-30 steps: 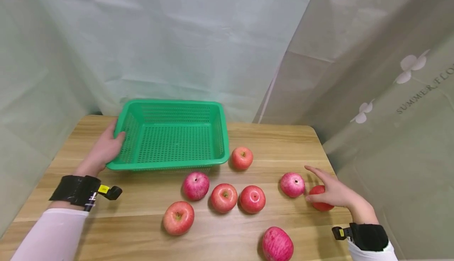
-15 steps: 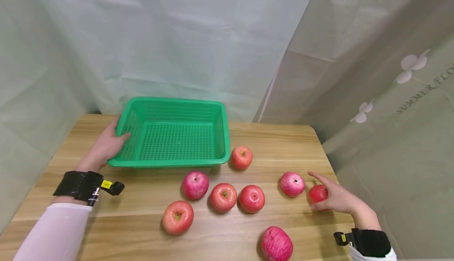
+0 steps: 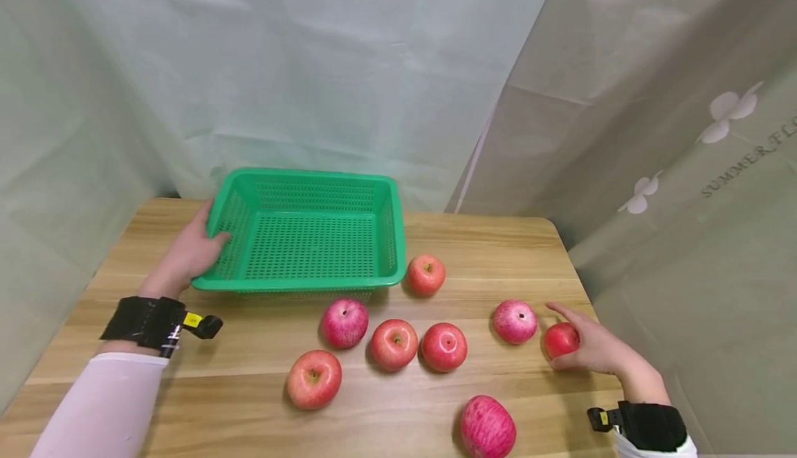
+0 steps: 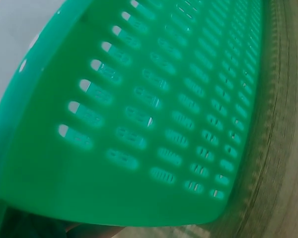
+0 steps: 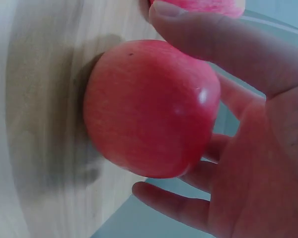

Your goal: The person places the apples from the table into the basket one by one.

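A green perforated plastic basket point(image 3: 311, 283) stands at the back left, nothing in it. My left hand point(image 3: 189, 254) grips its left rim, thumb over the edge on the inside; the left wrist view is mostly the basket wall point(image 4: 104, 168), with the fingers largely hidden behind it. At the right, a red apple point(image 3: 562, 339) rests on the table inside the curve of my right hand point(image 3: 594, 351). In the right wrist view, the thumb lies along one side of this apple point(image 5: 151, 109) while the fingers curve behind its far side.
A pink apple point(image 3: 515, 322) lies just left of the right hand. Several more apples are scattered on the wooden table point(image 3: 236, 402), among them one point(image 3: 426, 275) beside the basket and one point(image 3: 488, 427) near the front. Pale curtains point(image 3: 349, 84) hang behind and beside the table.
My right hand has come down and closed in around the red apple. The left hand and basket have shifted slightly to the right and back.
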### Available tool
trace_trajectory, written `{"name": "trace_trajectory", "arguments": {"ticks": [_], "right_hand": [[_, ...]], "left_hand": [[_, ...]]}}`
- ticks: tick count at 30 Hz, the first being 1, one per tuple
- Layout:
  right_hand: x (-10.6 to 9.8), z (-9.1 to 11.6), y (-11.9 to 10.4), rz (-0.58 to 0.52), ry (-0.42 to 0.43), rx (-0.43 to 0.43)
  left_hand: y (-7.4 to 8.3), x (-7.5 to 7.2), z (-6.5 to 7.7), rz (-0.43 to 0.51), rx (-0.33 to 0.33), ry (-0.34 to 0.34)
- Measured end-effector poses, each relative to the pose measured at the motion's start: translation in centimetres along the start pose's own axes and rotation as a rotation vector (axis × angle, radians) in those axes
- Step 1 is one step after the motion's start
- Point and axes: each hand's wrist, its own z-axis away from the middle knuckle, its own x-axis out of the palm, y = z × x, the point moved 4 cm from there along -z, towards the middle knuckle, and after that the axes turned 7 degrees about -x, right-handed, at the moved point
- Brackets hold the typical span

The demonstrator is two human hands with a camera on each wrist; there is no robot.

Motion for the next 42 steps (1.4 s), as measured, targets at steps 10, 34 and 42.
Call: {"name": "trace_trajectory", "arguments": {"ticks": [10,34,42], "right_hand": [[0.7,-1.3,1.5,0.012,0.061,0.048],[3.3,-1.0,2.7,0.037,0.172,0.062],[2.9,-0.6,3.1,-0.025,0.167,0.079]], "left_hand": [[-0.2,0.1,-0.1,0.005,-0.004,0.011],[0.9,0.0,0.1,-0.012,-0.013,0.003],[1.0,0.1,0.4,-0.027,-0.02,0.009]]}}
